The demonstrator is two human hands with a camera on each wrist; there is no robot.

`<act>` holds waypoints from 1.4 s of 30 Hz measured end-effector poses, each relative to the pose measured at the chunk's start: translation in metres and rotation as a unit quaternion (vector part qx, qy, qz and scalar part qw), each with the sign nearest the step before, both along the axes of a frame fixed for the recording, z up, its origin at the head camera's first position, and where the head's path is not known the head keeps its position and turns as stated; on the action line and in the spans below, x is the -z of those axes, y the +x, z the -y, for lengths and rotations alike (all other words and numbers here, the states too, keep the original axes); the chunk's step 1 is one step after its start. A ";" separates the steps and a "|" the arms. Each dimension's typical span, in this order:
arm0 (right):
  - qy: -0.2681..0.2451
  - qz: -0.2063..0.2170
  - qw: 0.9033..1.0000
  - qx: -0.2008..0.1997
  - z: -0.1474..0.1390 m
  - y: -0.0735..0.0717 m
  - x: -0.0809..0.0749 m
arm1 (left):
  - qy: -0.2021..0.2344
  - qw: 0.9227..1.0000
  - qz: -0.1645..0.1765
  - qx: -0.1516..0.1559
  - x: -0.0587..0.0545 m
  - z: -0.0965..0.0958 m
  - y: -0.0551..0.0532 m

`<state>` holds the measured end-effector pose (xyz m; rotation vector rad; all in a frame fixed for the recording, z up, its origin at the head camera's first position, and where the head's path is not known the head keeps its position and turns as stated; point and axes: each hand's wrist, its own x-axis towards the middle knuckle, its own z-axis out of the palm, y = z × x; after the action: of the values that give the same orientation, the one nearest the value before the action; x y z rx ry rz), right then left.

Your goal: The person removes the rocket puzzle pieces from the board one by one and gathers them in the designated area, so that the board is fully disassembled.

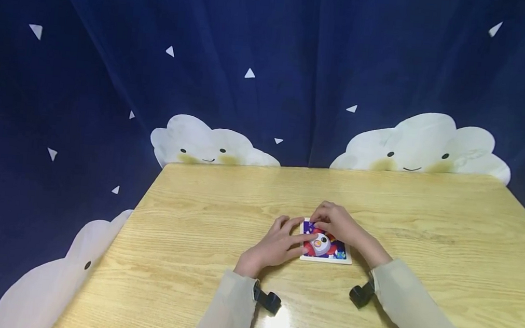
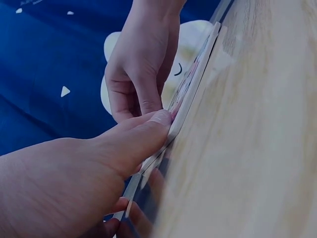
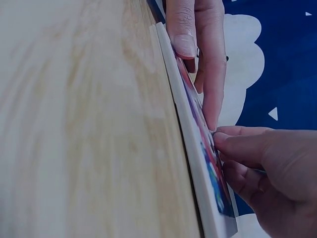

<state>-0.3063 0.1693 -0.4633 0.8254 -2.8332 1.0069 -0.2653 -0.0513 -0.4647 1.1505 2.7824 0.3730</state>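
White-framed, the picture board (image 1: 328,254) wants steadying by your left hand (image 1: 270,247), fingers spread, while your curled right hand (image 1: 342,227), whose hold I can't tell, works gently.

Over the counter (image 1: 181,240) there is wide room left of the left grip (image 1: 274,244) and right of the right grip (image 1: 340,227). At the picture board (image 1: 326,246), the 2 grips block its left side and far right corner. The near edge is reachable between the sleeves (image 1: 423,313), although black wrist cameras (image 1: 271,303) narrow this passage. Behind the counter hangs the curtain (image 1: 273,40).
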 end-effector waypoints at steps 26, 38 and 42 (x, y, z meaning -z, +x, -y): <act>-0.027 0.126 0.992 0.009 0.005 -0.006 0.000 | -0.018 1.000 -0.010 -0.002 -0.002 -0.002 -0.003; -0.003 0.097 0.995 -0.002 0.003 -0.006 -0.002 | -0.012 1.000 0.004 -0.008 0.003 -0.002 -0.006; -0.001 0.113 0.994 0.001 0.005 -0.007 -0.003 | -0.012 1.000 0.008 -0.012 0.003 -0.002 -0.005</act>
<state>-0.3136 0.1646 -0.4599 0.7531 -3.0161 1.1731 -0.2707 -0.0493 -0.4680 1.1053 2.7807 0.3499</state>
